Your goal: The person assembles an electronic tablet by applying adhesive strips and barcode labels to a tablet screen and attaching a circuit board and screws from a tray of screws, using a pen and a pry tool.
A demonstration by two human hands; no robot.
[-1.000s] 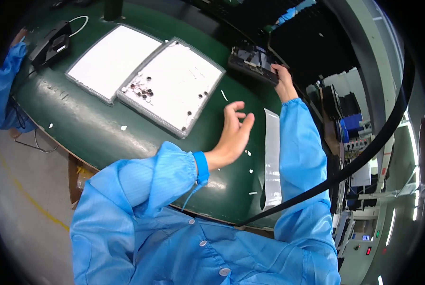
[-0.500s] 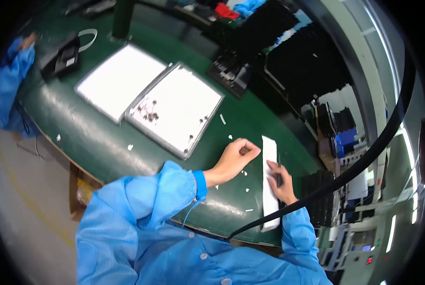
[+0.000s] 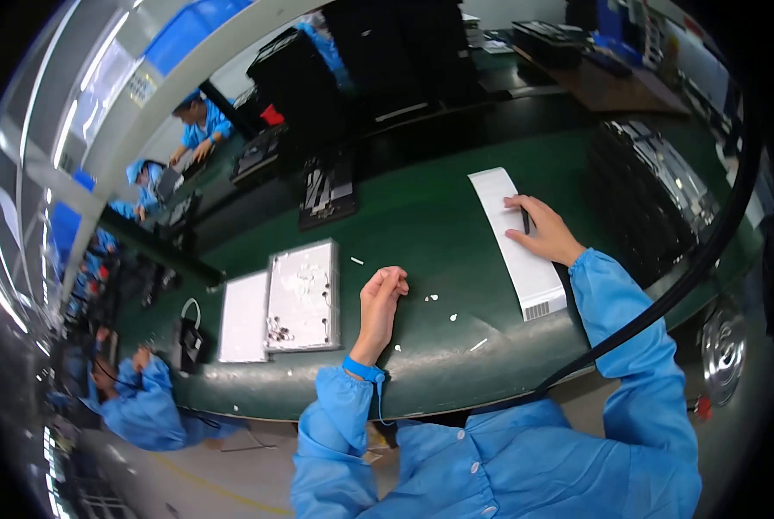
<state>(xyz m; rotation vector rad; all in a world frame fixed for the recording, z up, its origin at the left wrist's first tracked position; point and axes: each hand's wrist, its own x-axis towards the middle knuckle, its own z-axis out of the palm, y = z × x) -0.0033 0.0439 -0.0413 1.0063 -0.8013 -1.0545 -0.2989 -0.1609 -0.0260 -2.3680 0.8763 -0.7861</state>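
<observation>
A long white paper strip (image 3: 518, 264) with a block of dark bars at its near end lies right of centre on the green table. My right hand (image 3: 546, 233) rests over its right edge, thumb and fingers around a slim black tool (image 3: 526, 221) whose kind I cannot make out. To the left of the strip, apart from it, my left hand (image 3: 380, 304) is held above the table with its fingers curled and tips pinched together. Whatever is between those fingertips is hidden. A blue band (image 3: 363, 370) circles the left wrist.
Left of my left hand, a white panel with a grey frame (image 3: 303, 298) bears small dark pieces; a plain white panel (image 3: 243, 318) adjoins it. White scraps (image 3: 453, 317) dot the green table (image 3: 439, 372). Black stacked parts (image 3: 646, 199) stand right. A black cable crosses near my right arm. Co-workers sit left.
The view has turned, bringing the strip and more of the far side into sight. My left hand has drawn away from the strip toward the left. The right hand still holds the black tool.
</observation>
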